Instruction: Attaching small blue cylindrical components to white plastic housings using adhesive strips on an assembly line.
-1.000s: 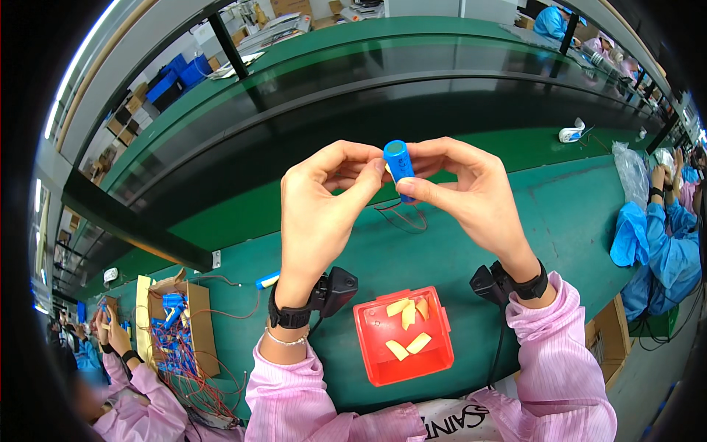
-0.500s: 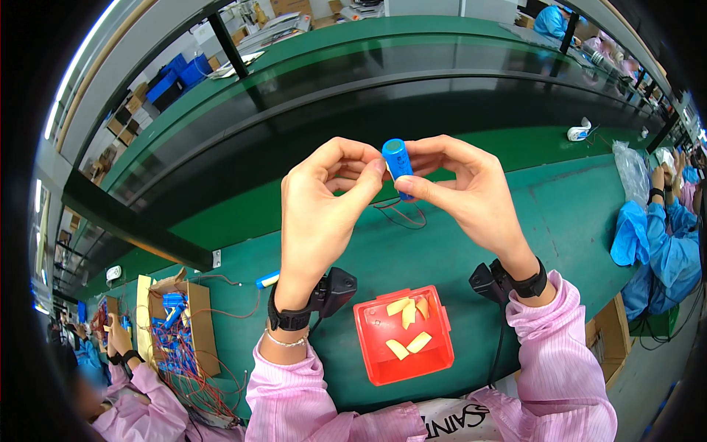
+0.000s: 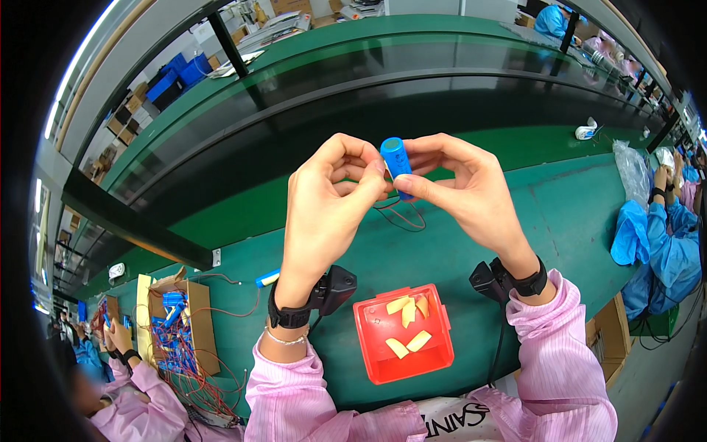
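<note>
Tilted blue cylinder, thin wires below; right hand pinches it, left hand: grip unclear.

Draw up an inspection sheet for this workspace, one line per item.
Surface: green bench top, visible around the work.
Job's things: blue cylindrical cell held up above the bench, slightly tilted; yellow pieces lie in the red tray.
Clutter: open cardboard box of blue cells at the left; clear plastic bag at the right.
Hands: right hand grips the cell between thumb and fingers; left hand has its fingertips at the cell's left side, grip unclear.
Cables: thin wires loop below the held cell; red wire tangle beside the box.
Surroundings: co-workers' pink sleeve at left, blue sleeve at right.
</note>
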Motion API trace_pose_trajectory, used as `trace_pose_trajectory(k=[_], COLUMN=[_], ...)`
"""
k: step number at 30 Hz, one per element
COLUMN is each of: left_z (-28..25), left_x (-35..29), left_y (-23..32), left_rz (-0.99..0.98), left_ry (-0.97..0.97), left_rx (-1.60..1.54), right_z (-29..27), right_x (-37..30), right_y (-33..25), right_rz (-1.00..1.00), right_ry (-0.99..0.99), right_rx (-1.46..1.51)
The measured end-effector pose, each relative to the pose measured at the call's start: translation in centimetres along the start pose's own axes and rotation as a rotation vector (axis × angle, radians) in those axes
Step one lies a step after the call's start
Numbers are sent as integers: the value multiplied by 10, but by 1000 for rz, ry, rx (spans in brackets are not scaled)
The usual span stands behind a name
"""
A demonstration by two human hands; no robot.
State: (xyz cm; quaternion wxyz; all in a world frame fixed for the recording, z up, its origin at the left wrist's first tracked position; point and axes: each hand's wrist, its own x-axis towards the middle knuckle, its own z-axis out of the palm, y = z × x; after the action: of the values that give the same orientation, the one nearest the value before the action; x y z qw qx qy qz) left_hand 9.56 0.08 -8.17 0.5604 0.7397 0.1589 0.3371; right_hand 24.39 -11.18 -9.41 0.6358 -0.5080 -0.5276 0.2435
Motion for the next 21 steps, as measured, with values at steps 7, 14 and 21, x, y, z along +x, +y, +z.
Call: trace_pose_trajectory(k=[7,14,21], left_z=[-3,0,2], left_x=[1,-1,-2], left_y=[-4,8,3], left_rz=[-6,-3,25], left_ry=[-21,2,0], left_rx=[-129,-109,-26], right_z=[4,-3,-1], right_x=[-2,4,1], right_y=[-4,-3,0], right_rz=[84,105,29], right_ry=[-7,-6,-16], right_rx=[120,198,134])
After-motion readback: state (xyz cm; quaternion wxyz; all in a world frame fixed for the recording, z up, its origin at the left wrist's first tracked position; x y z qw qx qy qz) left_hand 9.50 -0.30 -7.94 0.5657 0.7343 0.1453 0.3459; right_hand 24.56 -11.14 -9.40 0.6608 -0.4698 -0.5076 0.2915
